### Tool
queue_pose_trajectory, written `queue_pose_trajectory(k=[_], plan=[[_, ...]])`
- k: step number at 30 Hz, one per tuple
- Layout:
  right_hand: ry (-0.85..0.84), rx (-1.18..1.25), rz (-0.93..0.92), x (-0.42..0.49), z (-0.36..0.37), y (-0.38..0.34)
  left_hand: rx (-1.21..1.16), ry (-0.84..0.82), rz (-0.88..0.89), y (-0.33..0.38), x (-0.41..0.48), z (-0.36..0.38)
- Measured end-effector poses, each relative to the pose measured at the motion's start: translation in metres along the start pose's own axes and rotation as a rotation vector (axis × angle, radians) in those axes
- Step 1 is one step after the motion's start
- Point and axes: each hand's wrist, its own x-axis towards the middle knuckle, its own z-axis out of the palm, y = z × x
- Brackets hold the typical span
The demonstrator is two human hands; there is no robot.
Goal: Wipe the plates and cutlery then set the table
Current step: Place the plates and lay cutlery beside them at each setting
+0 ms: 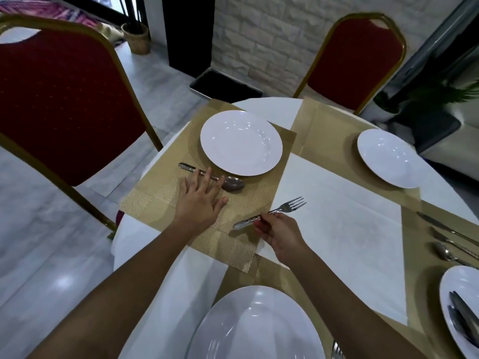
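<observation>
Gold woven placemat [155, 203] lay at centre left of the frame on the white-covered counter [337, 229]. A white plate [241, 142] sat on the upper part of the placemat with nothing on it. The spoon [234, 183] lay on the placemat just below that plate, bowl toward the right and handle running to the upper left.

Left hand [199, 200] rested flat on the placemat, fingers straight and spread, grasping nothing. Its fingertips touched the spoon handle.

Right hand [277, 237] pinched the fork [287, 207] by the handle, with the fingers curled. The fork was at frame centre, over the right edge of the placemat, tines pointing to the upper right above the white cloth. Could not tell whether the fork touched the surface or was held clear of it.

Other settings:
- A second plate [387, 158] sat on a gold mat at the right.
- A third plate [256, 325] sat at bottom centre, between the two forearms.
- A fourth plate [458, 288] was cut off by the lower right edge, with dark cutlery pieces [461, 320] lying in it.
- Above the fourth plate, loose cutlery [440, 251] lay side by side on a mat.

A red chair [59, 104] with a gold frame stood at the upper left. A second red chair [355, 63] stood at the upper right. A dark tray [225, 84] lay on the pale floor at top centre.
</observation>
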Motion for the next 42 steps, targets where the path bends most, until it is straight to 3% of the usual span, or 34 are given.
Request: queue_pose_trajectory(k=[4, 10, 16, 22, 24, 28, 30, 32, 42], plan=[[0.015, 0.151, 0.034, -0.004, 0.013, -0.006, -0.05, 0.048, -0.013, -0.002, -0.007, -0.001], [-0.007, 0.482, 0.211, 0.002, 0.077, -0.002, -0.09, 0.073, -0.26, -0.024, -0.069, -0.001], [-0.014, 0.576, 0.295, 0.018, 0.137, 0.012, -0.081, 0.089, -0.368, -0.017, -0.098, 0.004], [-0.074, 0.575, 0.332, -0.006, 0.134, 0.009, -0.089, 0.096, -0.396, -0.017, -0.101, 0.005], [-0.076, 0.221, 0.161, -0.01, 0.126, 0.013, -0.09, 0.093, -0.402, -0.016, -0.101, 0.004], [-0.138, -1.204, -0.907, 0.005, 0.095, 0.025, -0.108, 0.1, -0.412, -0.015, -0.1, 0.004], [-0.18, -1.598, -1.127, 0.018, 0.086, 0.024, -0.095, 0.105, -0.409, -0.015, -0.101, 0.004], [-0.198, -1.711, -1.133, 0.029, 0.083, 0.023, -0.095, 0.116, -0.418, -0.014, -0.101, 0.004], [-0.304, -1.662, -1.086, 0.041, 0.103, 0.011, -0.139, 0.15, -0.434, -0.014, -0.1, 0.006]])
